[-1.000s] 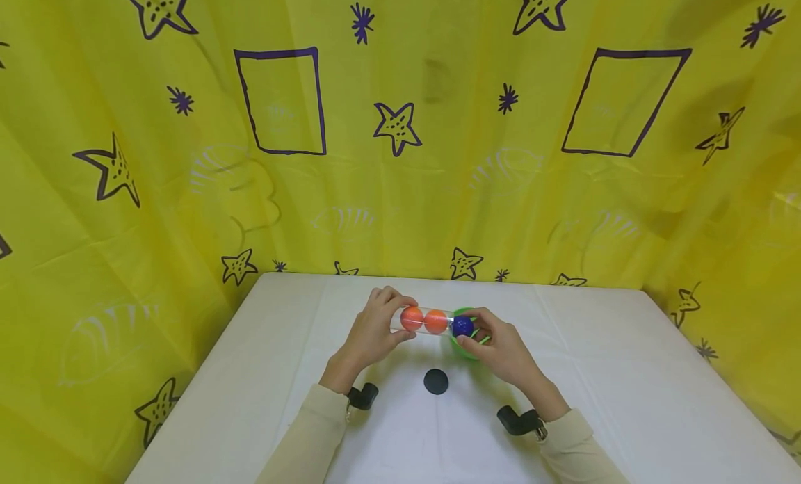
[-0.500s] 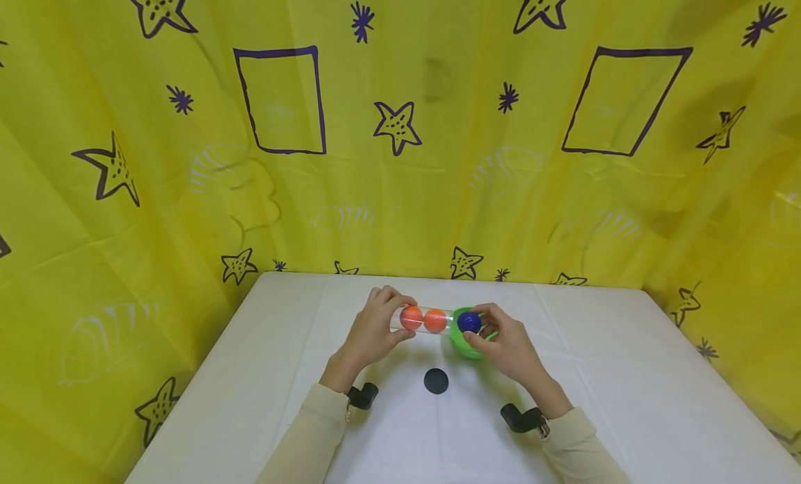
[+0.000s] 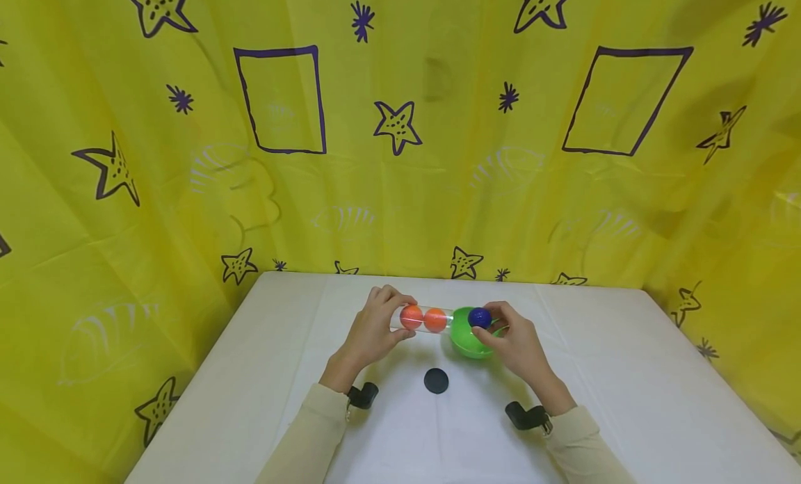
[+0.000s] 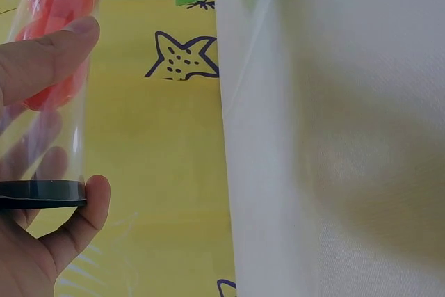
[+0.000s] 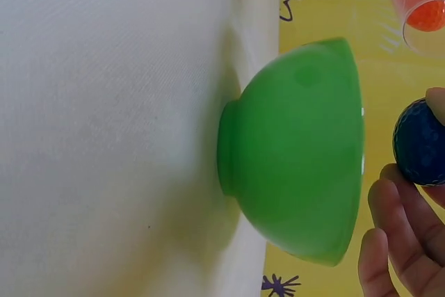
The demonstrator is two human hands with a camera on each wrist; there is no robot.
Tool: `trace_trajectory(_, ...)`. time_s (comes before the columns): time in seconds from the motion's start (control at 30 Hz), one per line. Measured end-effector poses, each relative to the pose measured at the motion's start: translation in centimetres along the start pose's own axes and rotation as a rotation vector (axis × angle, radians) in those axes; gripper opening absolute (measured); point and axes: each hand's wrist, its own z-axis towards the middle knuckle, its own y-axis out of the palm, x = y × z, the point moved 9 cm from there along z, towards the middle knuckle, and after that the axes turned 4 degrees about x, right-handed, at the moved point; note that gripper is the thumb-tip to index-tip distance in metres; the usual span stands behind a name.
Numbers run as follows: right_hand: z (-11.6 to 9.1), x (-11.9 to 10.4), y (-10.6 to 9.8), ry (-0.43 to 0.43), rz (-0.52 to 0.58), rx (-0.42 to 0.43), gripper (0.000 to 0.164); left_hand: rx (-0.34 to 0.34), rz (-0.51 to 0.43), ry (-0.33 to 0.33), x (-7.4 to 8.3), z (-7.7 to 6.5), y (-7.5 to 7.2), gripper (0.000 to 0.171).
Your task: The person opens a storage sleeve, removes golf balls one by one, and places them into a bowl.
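My left hand (image 3: 373, 329) grips a clear plastic tube (image 4: 73, 147) lying sideways in the air, its mouth toward the right. Two orange balls (image 3: 423, 319) sit inside it, and a black cap (image 4: 43, 194) closes the end near my left palm. Between thumb and fingers, my right hand (image 3: 514, 336) pinches a dark blue dimpled ball (image 3: 480, 318). That ball is above the green bowl (image 5: 299, 151), to the right of the tube's mouth. The bowl stands upright on the table, and its inside is hidden in the right wrist view.
A loose black disc (image 3: 436, 381) lies on the white-covered table (image 3: 400, 435) in front of the bowl. Behind the table hangs a yellow curtain (image 3: 400, 192) with star drawings. Each wrist wears a black camera mount (image 3: 526, 416).
My right hand has moved the blue ball rightward, away from the tube's mouth and over the bowl. More of the bowl now shows. My left hand and the tube have stayed almost still.
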Motion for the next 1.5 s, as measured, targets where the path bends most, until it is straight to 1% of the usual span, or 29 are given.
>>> trace_trajectory(0.17, 0.2, 0.5, 0.1, -0.015, -0.029, 0.012, 0.045, 0.003, -0.01, 0.011, 0.1, 0.0, -0.1, 0.049)
trace_trajectory(0.3, 0.3, 0.8, 0.2, -0.026, -0.055, 0.021, 0.045, -0.001, -0.011, 0.007, 0.0, 0.0, -0.1, 0.049)
trace_trajectory(0.5, 0.2, 1.4, 0.2, 0.0, -0.112, 0.015, 0.046, -0.003, -0.007, 0.005, 0.0, 0.0, 0.0, 0.049)
trace_trajectory(0.63, 0.2, 1.9, 0.5, 0.015, -0.129, 0.005, 0.045, -0.009, -0.004, -0.001, 0.0, 0.0, -0.1, 0.049)
trace_trajectory(0.87, 0.2, 2.4, 0.8, 0.027, -0.14, 0.011, 0.043, -0.014, -0.007, -0.008, 0.0, 0.0, 0.0, 0.049)
trace_trajectory(1.03, 0.2, 2.7, 1.0, 0.043, -0.157, 0.001, 0.042, -0.013, -0.014, -0.01, -0.1, 0.0, 0.0, 0.049)
trace_trajectory(1.4, 0.1, 3.3, 1.2, 0.079, -0.155, -0.017, 0.042, -0.012, -0.007, -0.009, -0.1, 0.0, 0.0, 0.049)
trace_trajectory(1.5, 0.1, 3.4, 1.1, 0.081, -0.147, -0.018, 0.038, -0.013, -0.006, -0.013, -0.2, 0.0, 0.1, 0.049)
